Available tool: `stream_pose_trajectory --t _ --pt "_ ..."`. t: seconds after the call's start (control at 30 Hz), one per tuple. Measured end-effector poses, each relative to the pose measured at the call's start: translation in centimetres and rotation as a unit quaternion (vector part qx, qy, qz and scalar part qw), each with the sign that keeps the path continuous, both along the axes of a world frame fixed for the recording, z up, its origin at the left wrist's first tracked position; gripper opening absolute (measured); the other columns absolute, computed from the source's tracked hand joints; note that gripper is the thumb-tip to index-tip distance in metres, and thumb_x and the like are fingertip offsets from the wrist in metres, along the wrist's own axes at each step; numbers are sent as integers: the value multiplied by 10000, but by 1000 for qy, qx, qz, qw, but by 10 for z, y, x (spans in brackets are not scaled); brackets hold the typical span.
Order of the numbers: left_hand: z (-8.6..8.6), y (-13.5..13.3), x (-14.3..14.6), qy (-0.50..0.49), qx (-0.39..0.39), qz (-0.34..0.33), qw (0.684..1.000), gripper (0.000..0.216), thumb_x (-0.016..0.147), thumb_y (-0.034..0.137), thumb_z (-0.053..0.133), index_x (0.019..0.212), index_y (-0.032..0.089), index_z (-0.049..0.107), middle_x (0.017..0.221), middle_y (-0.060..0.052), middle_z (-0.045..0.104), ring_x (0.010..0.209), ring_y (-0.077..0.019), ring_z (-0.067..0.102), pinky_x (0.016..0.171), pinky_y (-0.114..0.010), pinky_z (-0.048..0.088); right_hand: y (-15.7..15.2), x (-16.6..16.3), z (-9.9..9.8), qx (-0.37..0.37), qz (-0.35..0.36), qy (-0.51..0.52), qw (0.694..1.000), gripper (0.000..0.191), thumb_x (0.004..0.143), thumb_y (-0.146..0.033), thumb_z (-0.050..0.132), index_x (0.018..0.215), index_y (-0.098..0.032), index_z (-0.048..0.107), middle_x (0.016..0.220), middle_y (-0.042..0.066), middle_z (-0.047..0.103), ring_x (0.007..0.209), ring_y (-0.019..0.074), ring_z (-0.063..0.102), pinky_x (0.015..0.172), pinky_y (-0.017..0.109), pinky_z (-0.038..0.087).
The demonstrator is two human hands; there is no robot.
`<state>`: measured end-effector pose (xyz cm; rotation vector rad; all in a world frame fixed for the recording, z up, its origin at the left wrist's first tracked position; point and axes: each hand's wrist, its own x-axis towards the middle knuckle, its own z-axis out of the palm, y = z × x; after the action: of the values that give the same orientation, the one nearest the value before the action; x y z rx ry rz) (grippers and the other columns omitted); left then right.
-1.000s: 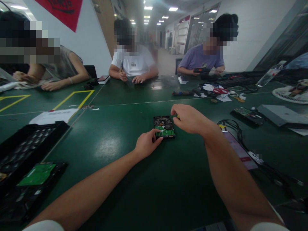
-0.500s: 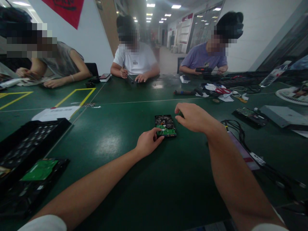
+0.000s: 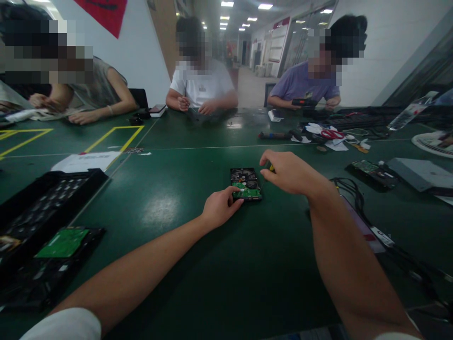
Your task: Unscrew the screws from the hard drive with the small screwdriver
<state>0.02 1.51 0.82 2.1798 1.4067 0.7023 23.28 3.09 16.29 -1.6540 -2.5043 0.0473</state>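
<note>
Shared workroom, long dark green table [image 3: 198, 264] under ceiling strip lights [image 3: 264, 6]
White walls [image 3: 368, 71]; red banner [image 3: 106, 13] upper left; yellow taped rectangles [image 3: 116, 137] on tabletop; corridor [image 3: 247, 75] running back behind three seated people; glass partition [image 3: 421, 71] at right

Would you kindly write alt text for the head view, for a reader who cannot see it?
A person's left hand steadies a hard drive, circuit board up, on a green table, while the right hand pinches a small yellow-tipped tool beside it. Three other people sit across the table; black trays lie at left.
</note>
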Motion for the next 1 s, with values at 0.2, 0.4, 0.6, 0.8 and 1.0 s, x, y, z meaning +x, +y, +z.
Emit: stream_pose_trajectory --t 0.2,0.4,0.6,0.8,1.0 --pt "-1 1 0 1 3 -1 1000 377 1011 446 655 1315 225 678 782 13 680 701 -172 640 652 -285 432 2 3 -2 1 6 7 1000 190 943 -226 579 1112 -187 657 1124 122 765 1027 284 705 880 368 486" --pt "-1 0 0 6 7 -1 1000 368 1013 439 655 1308 221 682 778 12 685 692 -169 644 649 -285 446 2 2 -2 -2 12 8 1000 204 967 -230 578 1153 -183 648 1153 127 765 1048 286 705 905 377 484" --pt "0 0 0 -1 4 -4 1000 372 1009 432 663 1312 219 681 781 10 688 693 -171 647 644 -287 440 4 4 -3 6 -8 4 1000 183 983 -286 584 1124 -189 647 1113 134 767 1038 301 707 891 384 483" --pt "0 0 1 1 3 2 1000 359 1002 433 665 1292 221 688 768 11 677 689 -172 638 646 -287 438 3 3 -3 -3 15 27 1000 214 919 -188 590 1128 -192 636 1112 114 767 978 265 700 848 349 475" --pt "-1 0 0 0 5 -3 1000 371 1010 437 659 1309 219 679 774 14 679 687 -169 632 640 -291 434 4 4 -2 11 -55 -10 998 244 1003 -378 595 1151 -188 634 1008 128 770 921 296 705 792 363 464"
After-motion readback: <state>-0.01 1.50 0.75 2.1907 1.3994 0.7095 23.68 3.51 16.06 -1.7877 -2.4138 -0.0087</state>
